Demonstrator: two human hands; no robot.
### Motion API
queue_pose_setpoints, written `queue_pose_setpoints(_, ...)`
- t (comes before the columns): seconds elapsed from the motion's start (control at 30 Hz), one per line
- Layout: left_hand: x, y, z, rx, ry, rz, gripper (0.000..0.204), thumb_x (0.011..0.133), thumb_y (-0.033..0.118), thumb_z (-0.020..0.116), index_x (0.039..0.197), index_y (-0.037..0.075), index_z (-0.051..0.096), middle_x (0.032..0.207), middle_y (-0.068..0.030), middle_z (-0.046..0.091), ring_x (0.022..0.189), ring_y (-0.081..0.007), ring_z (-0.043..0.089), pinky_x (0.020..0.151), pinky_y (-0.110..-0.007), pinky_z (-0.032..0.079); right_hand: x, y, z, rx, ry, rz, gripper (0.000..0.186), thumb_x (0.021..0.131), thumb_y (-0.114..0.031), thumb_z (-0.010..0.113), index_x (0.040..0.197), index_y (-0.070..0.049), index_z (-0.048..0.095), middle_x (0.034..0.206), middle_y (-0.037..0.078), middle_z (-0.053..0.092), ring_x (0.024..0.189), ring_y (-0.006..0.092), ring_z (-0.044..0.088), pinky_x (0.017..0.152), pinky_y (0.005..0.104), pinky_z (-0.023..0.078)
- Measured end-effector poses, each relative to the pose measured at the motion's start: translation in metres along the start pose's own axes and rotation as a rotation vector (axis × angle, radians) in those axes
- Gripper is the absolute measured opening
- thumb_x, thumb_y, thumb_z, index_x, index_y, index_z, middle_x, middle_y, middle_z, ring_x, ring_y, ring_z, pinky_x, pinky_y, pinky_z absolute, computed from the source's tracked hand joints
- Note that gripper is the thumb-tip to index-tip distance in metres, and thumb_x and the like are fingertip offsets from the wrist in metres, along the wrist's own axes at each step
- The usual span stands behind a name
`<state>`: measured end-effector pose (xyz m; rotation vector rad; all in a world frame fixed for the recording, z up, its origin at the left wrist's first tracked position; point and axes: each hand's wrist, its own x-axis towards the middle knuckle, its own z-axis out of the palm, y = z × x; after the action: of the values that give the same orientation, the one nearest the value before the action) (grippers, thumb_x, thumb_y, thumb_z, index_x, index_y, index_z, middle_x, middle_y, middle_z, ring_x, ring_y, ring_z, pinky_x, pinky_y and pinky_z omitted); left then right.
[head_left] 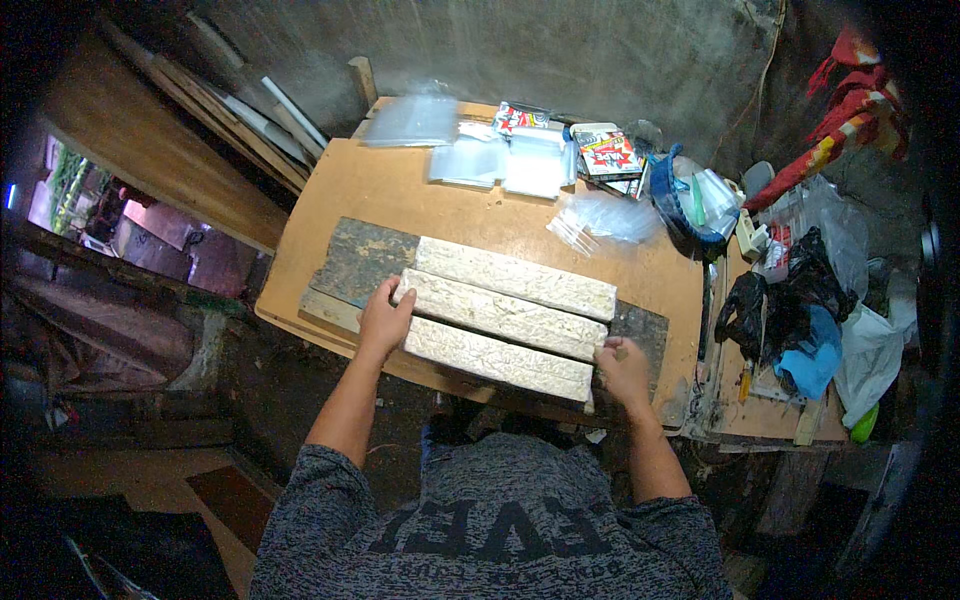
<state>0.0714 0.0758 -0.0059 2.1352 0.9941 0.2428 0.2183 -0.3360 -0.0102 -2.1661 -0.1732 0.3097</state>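
Note:
Three long, off-white, mottled blocks that look like tempeh lie side by side, slanting down to the right, on a dark worn board (pixel 365 262). The far block (pixel 515 277) touches or nearly touches the middle block (pixel 505 312); a dark gap separates the middle one from the near block (pixel 497 360). My left hand (pixel 384 318) grips the left end of the middle block, its thumb on top. At that block's right end, my right hand (pixel 624 368) has its fingers curled in against the end; the fingertips are partly hidden.
Stacks of clear plastic bags (pixel 465 160) and a loose plastic pile (pixel 610 218) lie at the table's (pixel 300 225) far side, beside small printed packets (pixel 608 152). A blue basket (pixel 672 200) stands at the right. Farther right are black plastic bags (pixel 820 262). Wooden planks (pixel 235 115) lean at the left.

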Motion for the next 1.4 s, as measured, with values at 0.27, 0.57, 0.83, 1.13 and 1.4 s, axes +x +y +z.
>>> queue_pose_setpoints(0.27,0.051,0.02,0.006,0.079,0.007,0.12,0.056,0.091,0.043,0.065,0.135,0.009,0.059,0.119,-0.0162,0.07,0.113,-0.0357,0.064,0.101,-0.048,0.042,0.05,-0.019,-0.002,-0.005,0.075,-0.021,0.038,0.085,-0.028,0.075,0.108,0.001,0.068,0.09,0.018,0.073,0.085,0.0299,0.071,0.078,0.0404,0.054)
queue_pose_setpoints(0.57,0.067,0.035,0.012,0.08,0.014,0.149,0.04,0.082,0.026,0.075,0.116,0.006,0.071,0.092,-0.0145,0.074,0.087,-0.0311,0.07,0.077,-0.042,0.054,0.054,-0.031,0.009,-0.165,0.098,0.011,0.04,0.083,-0.028,0.077,0.11,-0.001,0.069,0.101,0.022,0.073,0.092,0.0392,0.07,0.084,0.044,0.053)
queue_pose_setpoints(0.83,0.061,0.019,0.013,0.002,0.092,0.197,0.043,0.087,0.025,0.072,0.124,0.005,0.067,0.103,-0.0161,0.074,0.095,-0.0316,0.071,0.084,-0.041,0.054,0.046,-0.021,0.013,-0.005,0.14,0.005,0.039,0.082,-0.03,0.078,0.106,0.0,0.068,0.093,0.016,0.073,0.083,0.0273,0.07,0.077,0.039,0.054)
queue_pose_setpoints(1.13,0.017,0.008,-0.014,-0.057,-0.053,0.136,0.052,0.089,0.027,0.07,0.132,0.001,0.06,0.119,-0.0214,0.069,0.109,-0.0357,0.067,0.095,-0.042,0.052,0.005,-0.028,-0.003,-0.118,-0.04,0.076,0.041,0.082,-0.031,0.079,0.107,0.0,0.066,0.085,0.012,0.071,0.076,0.0245,0.067,0.072,0.0375,0.053)
queue_pose_setpoints(1.4,-0.033,0.005,-0.008,0.262,0.117,0.485,0.055,0.09,0.024,0.067,0.14,0.004,0.053,0.143,-0.0226,0.052,0.135,-0.0412,0.045,0.114,-0.05,0.033,-0.039,-0.043,0.004,-0.315,0.006,-0.488,0.036,0.084,-0.025,0.076,0.114,-0.006,0.066,0.106,0.017,0.065,0.094,0.0383,0.067,0.076,0.0449,0.056)
